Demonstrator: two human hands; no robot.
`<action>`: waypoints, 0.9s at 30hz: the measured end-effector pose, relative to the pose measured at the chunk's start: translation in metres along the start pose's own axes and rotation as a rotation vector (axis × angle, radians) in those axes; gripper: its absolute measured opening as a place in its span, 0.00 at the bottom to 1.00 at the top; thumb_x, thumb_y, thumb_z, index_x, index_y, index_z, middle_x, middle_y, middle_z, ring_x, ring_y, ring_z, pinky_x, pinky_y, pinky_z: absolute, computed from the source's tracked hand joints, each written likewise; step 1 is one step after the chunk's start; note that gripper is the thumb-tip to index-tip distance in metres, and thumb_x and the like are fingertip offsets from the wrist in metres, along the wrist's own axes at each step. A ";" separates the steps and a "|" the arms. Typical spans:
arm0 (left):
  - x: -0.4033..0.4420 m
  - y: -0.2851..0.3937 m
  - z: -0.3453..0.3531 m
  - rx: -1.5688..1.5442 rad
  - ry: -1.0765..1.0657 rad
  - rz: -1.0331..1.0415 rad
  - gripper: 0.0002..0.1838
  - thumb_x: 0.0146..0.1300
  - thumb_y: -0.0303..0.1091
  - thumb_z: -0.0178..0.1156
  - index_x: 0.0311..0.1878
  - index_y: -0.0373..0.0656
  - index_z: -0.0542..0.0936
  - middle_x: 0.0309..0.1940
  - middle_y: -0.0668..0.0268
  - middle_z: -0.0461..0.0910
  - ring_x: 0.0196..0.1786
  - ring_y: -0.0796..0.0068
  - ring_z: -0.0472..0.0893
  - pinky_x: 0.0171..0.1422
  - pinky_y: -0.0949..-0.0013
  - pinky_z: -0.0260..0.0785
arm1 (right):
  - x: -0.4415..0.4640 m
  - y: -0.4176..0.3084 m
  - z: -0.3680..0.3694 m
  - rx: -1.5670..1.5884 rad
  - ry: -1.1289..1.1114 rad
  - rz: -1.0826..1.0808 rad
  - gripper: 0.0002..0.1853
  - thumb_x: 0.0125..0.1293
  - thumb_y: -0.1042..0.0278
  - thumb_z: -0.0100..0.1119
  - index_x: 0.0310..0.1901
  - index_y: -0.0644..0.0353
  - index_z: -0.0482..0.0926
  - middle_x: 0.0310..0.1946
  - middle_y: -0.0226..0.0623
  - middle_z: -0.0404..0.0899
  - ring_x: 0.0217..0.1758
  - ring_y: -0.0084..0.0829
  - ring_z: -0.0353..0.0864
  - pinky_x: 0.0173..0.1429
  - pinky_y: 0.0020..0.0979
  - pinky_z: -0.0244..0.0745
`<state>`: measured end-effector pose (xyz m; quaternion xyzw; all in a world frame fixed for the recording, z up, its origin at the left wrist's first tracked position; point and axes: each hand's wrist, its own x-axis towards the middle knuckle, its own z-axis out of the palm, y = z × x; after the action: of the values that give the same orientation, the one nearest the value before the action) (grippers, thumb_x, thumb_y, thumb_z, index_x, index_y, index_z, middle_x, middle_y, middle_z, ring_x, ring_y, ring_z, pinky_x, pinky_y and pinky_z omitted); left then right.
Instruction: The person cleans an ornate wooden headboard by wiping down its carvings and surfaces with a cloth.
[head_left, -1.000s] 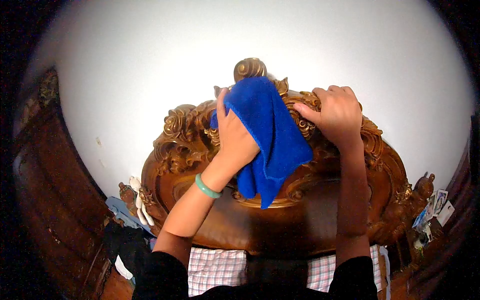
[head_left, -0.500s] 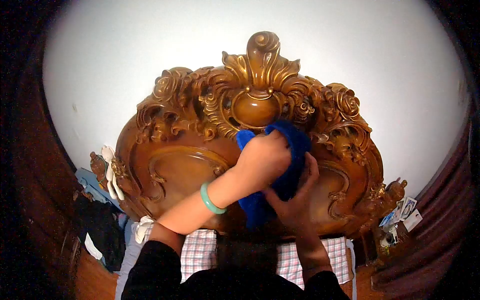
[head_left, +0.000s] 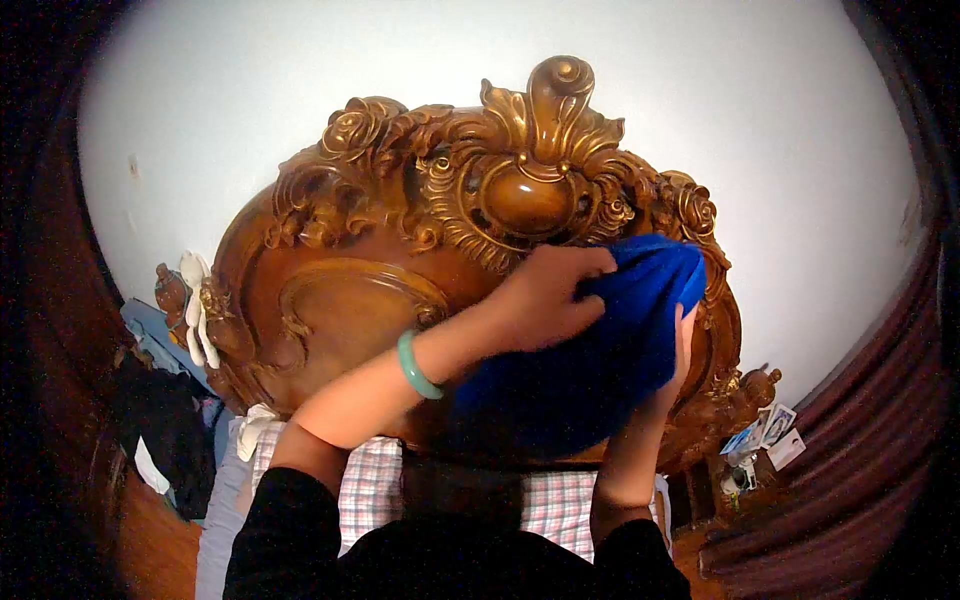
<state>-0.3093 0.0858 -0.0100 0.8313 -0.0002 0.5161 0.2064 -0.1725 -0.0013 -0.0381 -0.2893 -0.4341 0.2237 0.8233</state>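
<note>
A blue cloth point(head_left: 610, 350) hangs spread out in front of the carved wooden headboard point(head_left: 350, 320). My left hand point(head_left: 555, 298), with a green bangle on its wrist, pinches the cloth's upper left part between thumb and fingers. At the cloth's right edge, my right hand point(head_left: 682, 355) holds it from the side; most of its fingers are hidden behind the fabric. Gold-tinted carving and a glossy oval boss point(head_left: 530, 205) show above the cloth.
Plaid bedding point(head_left: 370, 490) lies below the headboard. To the left are a white stuffed toy point(head_left: 197, 310) and dark clothes point(head_left: 175, 440). Photo cards point(head_left: 778, 428) stand at the right, near a dark curtain point(head_left: 830, 470). A white wall point(head_left: 760, 120) rises behind.
The bunched cloth has been opened out into a wider sheet. My right hand has moved up and right, and the view has shifted slightly.
</note>
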 end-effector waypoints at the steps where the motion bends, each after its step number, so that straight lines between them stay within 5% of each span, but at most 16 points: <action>1: 0.002 0.002 0.002 -0.003 0.005 0.002 0.11 0.48 0.29 0.59 0.36 0.37 0.76 0.31 0.50 0.78 0.38 0.49 0.78 0.40 0.55 0.69 | 0.006 -0.001 0.010 -0.039 0.038 -0.084 0.30 0.62 0.64 0.56 0.63 0.65 0.59 0.53 0.39 0.71 0.51 0.31 0.73 0.58 0.33 0.67; 2: 0.002 0.005 0.004 0.023 -0.006 0.094 0.11 0.48 0.28 0.59 0.36 0.37 0.76 0.31 0.51 0.78 0.37 0.49 0.77 0.40 0.56 0.69 | 0.002 -0.012 0.021 -0.017 -0.106 -0.141 0.33 0.61 0.70 0.57 0.66 0.65 0.55 0.55 0.40 0.69 0.53 0.32 0.72 0.59 0.32 0.66; 5: 0.005 0.013 -0.003 0.030 -0.065 0.222 0.09 0.49 0.28 0.59 0.36 0.39 0.76 0.29 0.54 0.77 0.36 0.51 0.77 0.40 0.58 0.70 | 0.023 -0.025 0.031 -0.301 -0.042 -0.258 0.32 0.61 0.76 0.55 0.66 0.65 0.54 0.55 0.41 0.69 0.53 0.32 0.72 0.60 0.32 0.65; 7: 0.006 0.017 -0.015 0.094 0.099 0.120 0.11 0.50 0.25 0.58 0.39 0.40 0.78 0.36 0.57 0.80 0.41 0.54 0.79 0.49 0.60 0.71 | 0.055 -0.023 0.035 -0.454 0.016 -0.554 0.26 0.58 0.81 0.51 0.60 0.69 0.64 0.52 0.42 0.71 0.53 0.34 0.72 0.61 0.34 0.64; 9: 0.019 0.022 -0.042 0.427 0.346 0.231 0.09 0.51 0.23 0.57 0.36 0.41 0.80 0.35 0.59 0.80 0.40 0.59 0.79 0.48 0.62 0.72 | 0.086 -0.032 0.043 -0.947 0.013 -1.039 0.25 0.48 0.86 0.49 0.53 0.67 0.71 0.48 0.42 0.73 0.53 0.39 0.72 0.61 0.36 0.64; 11: 0.035 0.014 -0.075 0.737 0.562 0.340 0.10 0.53 0.27 0.57 0.40 0.43 0.79 0.37 0.61 0.80 0.39 0.60 0.79 0.47 0.64 0.72 | 0.112 -0.036 0.049 -1.167 -0.143 -1.230 0.26 0.41 0.86 0.48 0.47 0.63 0.76 0.47 0.43 0.73 0.52 0.44 0.70 0.59 0.38 0.66; 15: 0.061 -0.014 -0.130 0.960 0.544 0.184 0.13 0.60 0.37 0.53 0.46 0.45 0.77 0.41 0.62 0.79 0.41 0.59 0.79 0.45 0.63 0.72 | 0.147 -0.040 0.062 -1.332 -0.449 -1.278 0.24 0.42 0.84 0.55 0.44 0.51 0.78 0.45 0.29 0.74 0.48 0.39 0.71 0.50 0.35 0.73; 19: 0.066 -0.029 -0.151 1.040 0.189 -0.336 0.21 0.65 0.50 0.46 0.42 0.44 0.80 0.37 0.60 0.81 0.38 0.56 0.80 0.45 0.57 0.72 | 0.164 -0.053 0.072 -1.411 -0.565 -1.260 0.23 0.42 0.83 0.58 0.44 0.50 0.78 0.45 0.28 0.75 0.49 0.38 0.71 0.48 0.34 0.74; 27: 0.058 -0.034 -0.154 1.044 0.163 -0.235 0.21 0.67 0.48 0.43 0.41 0.44 0.80 0.39 0.61 0.79 0.42 0.55 0.79 0.45 0.56 0.71 | 0.184 -0.053 0.076 -1.248 -0.895 -1.178 0.24 0.40 0.87 0.54 0.43 0.59 0.77 0.45 0.36 0.75 0.51 0.41 0.71 0.57 0.36 0.69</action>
<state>-0.4070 0.1820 0.0875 0.7749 0.3654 0.4839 -0.1783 -0.1342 0.0956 0.1396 -0.2984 -0.8235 -0.4062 0.2603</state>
